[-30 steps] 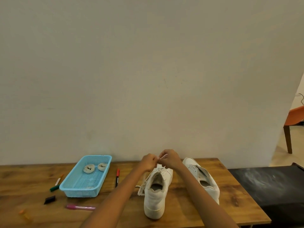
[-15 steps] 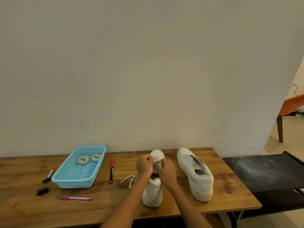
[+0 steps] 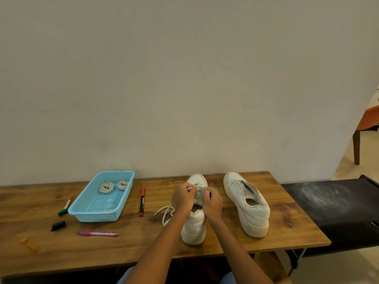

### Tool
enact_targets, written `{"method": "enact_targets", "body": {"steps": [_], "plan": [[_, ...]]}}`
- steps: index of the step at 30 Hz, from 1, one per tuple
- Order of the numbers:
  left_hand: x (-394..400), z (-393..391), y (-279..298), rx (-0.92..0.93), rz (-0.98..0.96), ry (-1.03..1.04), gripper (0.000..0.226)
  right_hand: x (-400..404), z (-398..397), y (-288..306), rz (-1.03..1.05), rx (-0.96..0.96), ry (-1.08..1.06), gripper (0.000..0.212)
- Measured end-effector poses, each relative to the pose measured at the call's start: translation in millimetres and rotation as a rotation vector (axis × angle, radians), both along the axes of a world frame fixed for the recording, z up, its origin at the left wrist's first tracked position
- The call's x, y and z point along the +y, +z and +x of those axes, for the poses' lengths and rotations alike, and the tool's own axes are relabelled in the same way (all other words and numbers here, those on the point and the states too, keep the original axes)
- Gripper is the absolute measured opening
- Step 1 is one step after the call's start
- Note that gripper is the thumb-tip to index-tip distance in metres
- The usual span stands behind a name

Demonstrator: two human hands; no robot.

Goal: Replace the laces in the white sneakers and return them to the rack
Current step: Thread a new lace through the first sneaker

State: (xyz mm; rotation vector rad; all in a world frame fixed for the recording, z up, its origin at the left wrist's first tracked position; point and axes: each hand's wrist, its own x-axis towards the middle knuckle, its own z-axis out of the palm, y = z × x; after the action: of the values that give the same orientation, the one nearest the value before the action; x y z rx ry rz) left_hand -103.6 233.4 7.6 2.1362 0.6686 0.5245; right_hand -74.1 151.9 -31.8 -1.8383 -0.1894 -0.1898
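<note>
Head view, both hands (image 3: 196, 198) pinching lace (image 3: 166, 212) on sneaker (image 3: 194, 226)

no readable text, labels or numbers anywhere

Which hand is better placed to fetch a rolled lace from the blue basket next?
The left hand. The blue basket with the rolled laces lies on its side of the laced sneaker, so the right hand would probably need to cross over.

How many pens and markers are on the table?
4: a green-capped marker left of the blue basket, a red-and-black marker right of it, a pink pen in front, and an orange one far left, blurry.
</note>
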Motion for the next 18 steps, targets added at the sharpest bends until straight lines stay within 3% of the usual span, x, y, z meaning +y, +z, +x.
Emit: {"method": "enact_targets", "body": {"steps": [6, 14, 18], "plan": [[-0.5, 7.1, -3.1, 0.069, 0.062, 0.002, 0.022, 1.4, 0.4, -2.1, 0.031, -0.018, 0.014, 0.031], [-1.6, 11.8, -5.9, 0.075, 0.060, 0.032, 0.024, 0.4, 6.0, -9.1, 0.021, -0.019, 0.035, 0.022], [-0.9, 14.3, -8.7, 0.124, 0.085, 0.020, 0.025, 0.6, 5.1, -8.6, 0.036, -0.017, 0.033, 0.029]]}}
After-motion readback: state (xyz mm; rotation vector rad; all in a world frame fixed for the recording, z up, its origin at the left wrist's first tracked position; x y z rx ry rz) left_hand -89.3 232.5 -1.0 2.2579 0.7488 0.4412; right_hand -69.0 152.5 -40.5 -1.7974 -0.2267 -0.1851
